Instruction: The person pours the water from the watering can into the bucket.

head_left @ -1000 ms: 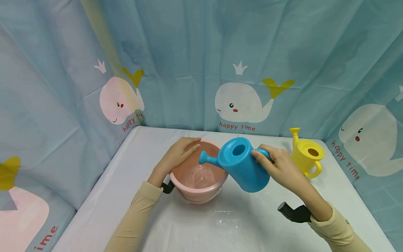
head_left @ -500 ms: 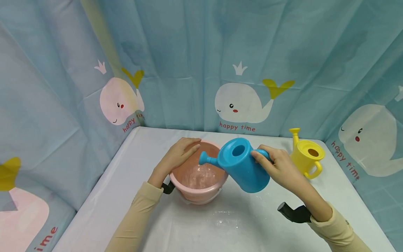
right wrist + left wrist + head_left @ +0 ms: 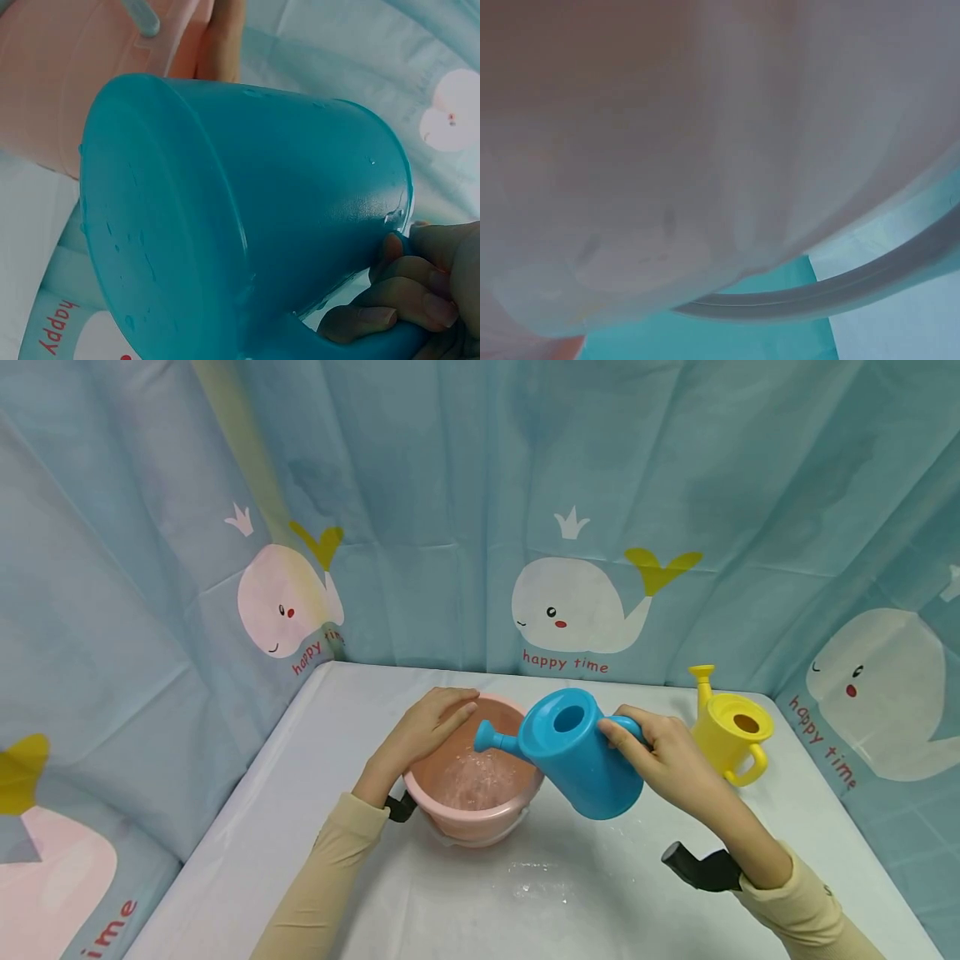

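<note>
Our right hand (image 3: pixel 663 756) grips the blue can (image 3: pixel 581 764) by its handle (image 3: pixel 628 725), tilted so the spout (image 3: pixel 495 740) hangs over the bucket (image 3: pixel 471 817), likely to keep drips inside. Our left hand (image 3: pixel 423 727) grasps the bucket's rim, probably steadying it. Rippled water (image 3: pixel 478 785) lies within; how full the blue can is, we cannot tell.

The blue watering can (image 3: pixel 588 768) is glossy plastic

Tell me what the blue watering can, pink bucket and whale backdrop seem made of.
Blue watering can: probably smooth, semi-gloss plastic; droplets bead on it. Pink bucket: likely glossy plastic; its rim catches light. Whale backdrop: apparently matte cloth or thin sheeting, given its folds and creases.
</note>
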A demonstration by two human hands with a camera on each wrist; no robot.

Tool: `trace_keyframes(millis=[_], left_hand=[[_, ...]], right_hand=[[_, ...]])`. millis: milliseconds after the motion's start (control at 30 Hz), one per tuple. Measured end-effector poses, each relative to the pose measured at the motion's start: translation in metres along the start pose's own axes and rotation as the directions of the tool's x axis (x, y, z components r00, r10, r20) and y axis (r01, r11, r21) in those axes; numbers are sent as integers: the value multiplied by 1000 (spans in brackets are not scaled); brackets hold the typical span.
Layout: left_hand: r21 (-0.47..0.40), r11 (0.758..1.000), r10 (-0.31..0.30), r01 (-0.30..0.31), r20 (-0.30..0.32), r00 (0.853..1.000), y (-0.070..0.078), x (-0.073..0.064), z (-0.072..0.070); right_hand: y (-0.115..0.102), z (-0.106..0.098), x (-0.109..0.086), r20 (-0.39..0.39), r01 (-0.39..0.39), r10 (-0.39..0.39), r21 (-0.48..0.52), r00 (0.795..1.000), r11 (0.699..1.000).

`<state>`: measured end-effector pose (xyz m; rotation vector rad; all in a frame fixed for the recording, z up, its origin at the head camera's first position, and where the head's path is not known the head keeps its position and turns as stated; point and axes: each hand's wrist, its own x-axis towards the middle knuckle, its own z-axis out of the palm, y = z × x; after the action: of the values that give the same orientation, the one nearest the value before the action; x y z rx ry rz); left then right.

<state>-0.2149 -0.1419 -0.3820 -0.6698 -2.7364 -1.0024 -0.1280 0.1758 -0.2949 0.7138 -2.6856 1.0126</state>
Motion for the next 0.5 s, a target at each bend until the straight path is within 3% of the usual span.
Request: trace_keyframes(millis=[500], left_hand=[[24, 1000, 15, -15, 7, 1000, -1, 1, 1]], right_hand=[[0, -1, 1, 0, 6, -6, -4, 1000, 1000]])
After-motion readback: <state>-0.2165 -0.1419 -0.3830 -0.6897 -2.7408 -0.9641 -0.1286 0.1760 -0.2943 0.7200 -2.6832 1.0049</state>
